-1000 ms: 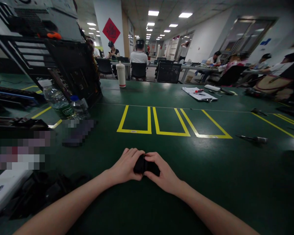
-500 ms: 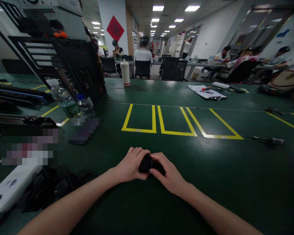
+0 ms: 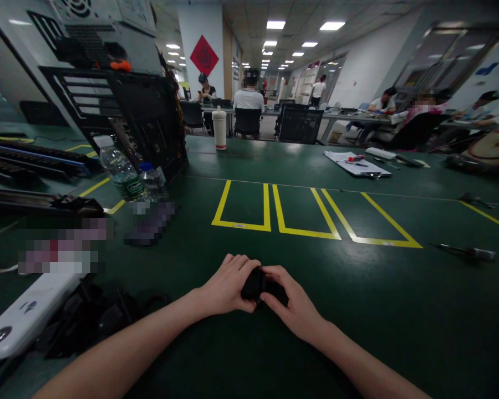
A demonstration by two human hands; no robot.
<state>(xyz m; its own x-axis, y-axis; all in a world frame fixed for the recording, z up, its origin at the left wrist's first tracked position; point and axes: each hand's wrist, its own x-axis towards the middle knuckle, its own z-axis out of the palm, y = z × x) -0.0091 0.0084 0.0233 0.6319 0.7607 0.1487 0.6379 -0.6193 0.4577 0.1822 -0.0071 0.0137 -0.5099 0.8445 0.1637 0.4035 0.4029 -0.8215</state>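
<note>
Near the front middle of the dark green table, a small black block-shaped object sits between my two hands. My left hand wraps it from the left, fingers over the far side and thumb at the near side. On the right edge of the same object, the thumb and fingertips of my right hand close in a pinch. The object's exact kind is too dark to make out, and my left fingers hide part of it. Beyond both hands, yellow tape marks out several box outlines on the table.
At left stand an open computer case, plastic bottles, a white power strip and a heap of black parts. A screwdriver lies at right, a clipboard behind it. A white cup stands at the back.
The whole view has shifted slightly, so the scene appears a little lower and further right. Both hands keep their grip on the black object, with hardly any change in finger position.
</note>
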